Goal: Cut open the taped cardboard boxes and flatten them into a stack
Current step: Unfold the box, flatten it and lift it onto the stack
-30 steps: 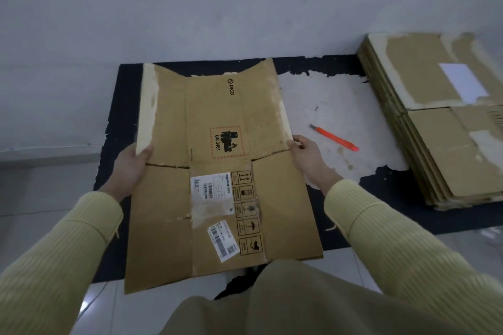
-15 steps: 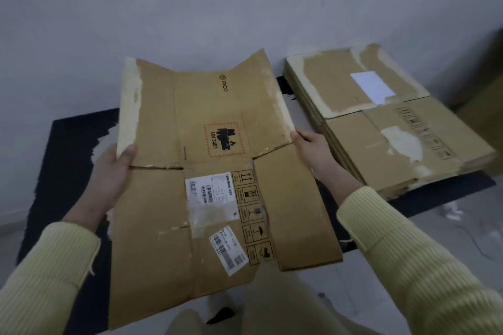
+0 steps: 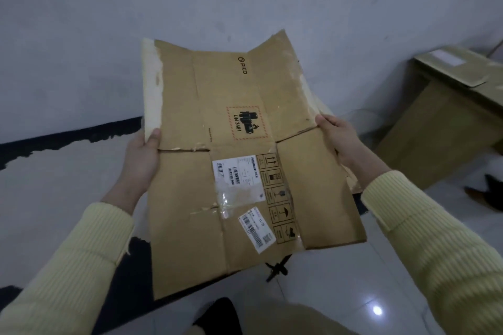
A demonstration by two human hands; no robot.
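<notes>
A flattened brown cardboard box [image 3: 187, 207] with white shipping labels and a UN 3481 mark is held up in the middle of the view. My left hand [image 3: 140, 160] grips its left edge, thumb on top. My right hand [image 3: 340, 141] grips its right edge. The stack of flattened boxes [image 3: 322, 109] is almost wholly hidden behind the held box; only a pale sliver shows past its right edge. The cutter is out of sight.
A worn black mat [image 3: 68, 171] with a scuffed white middle lies on the floor at left. A whole cardboard box [image 3: 435, 128] stands at the right against the wall. A dark shoe [image 3: 490, 193] lies beside it on the pale tiled floor.
Both hands have carried the flat box up and to the right, over the stack. The view has swung right, so the standing box at right has come into sight.
</notes>
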